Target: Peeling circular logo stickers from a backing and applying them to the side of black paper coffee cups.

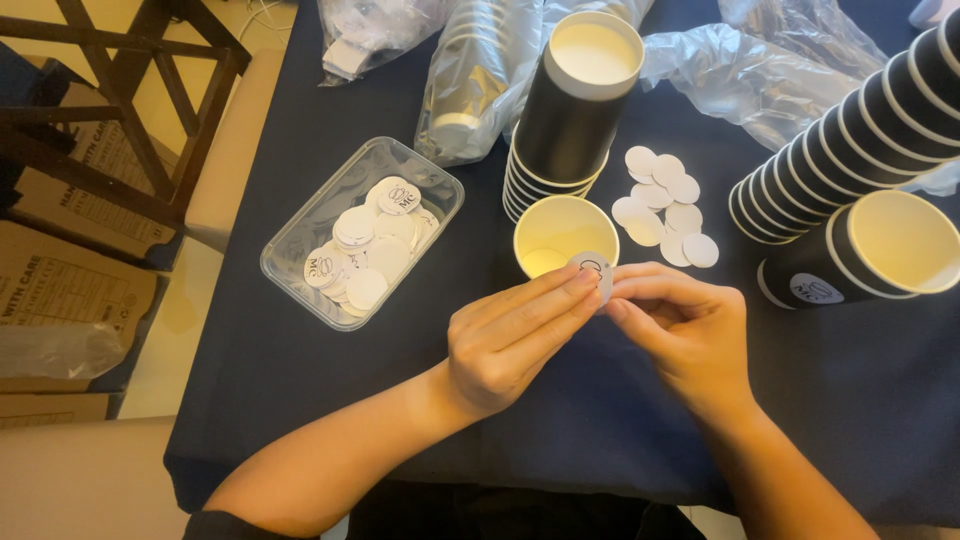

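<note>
I pinch a round white sticker (pixel 594 270) between the fingertips of my left hand (pixel 510 345) and my right hand (pixel 685 325), both closed on it, just in front of an open paper cup (pixel 560 228) on the dark worktop (pixel 300 380). Loose white discs (pixel 665 205) lie beyond. A clear tub (pixel 300 250) of stickers sits left, and stacked dark cups (pixel 575 110) stand behind.
</note>
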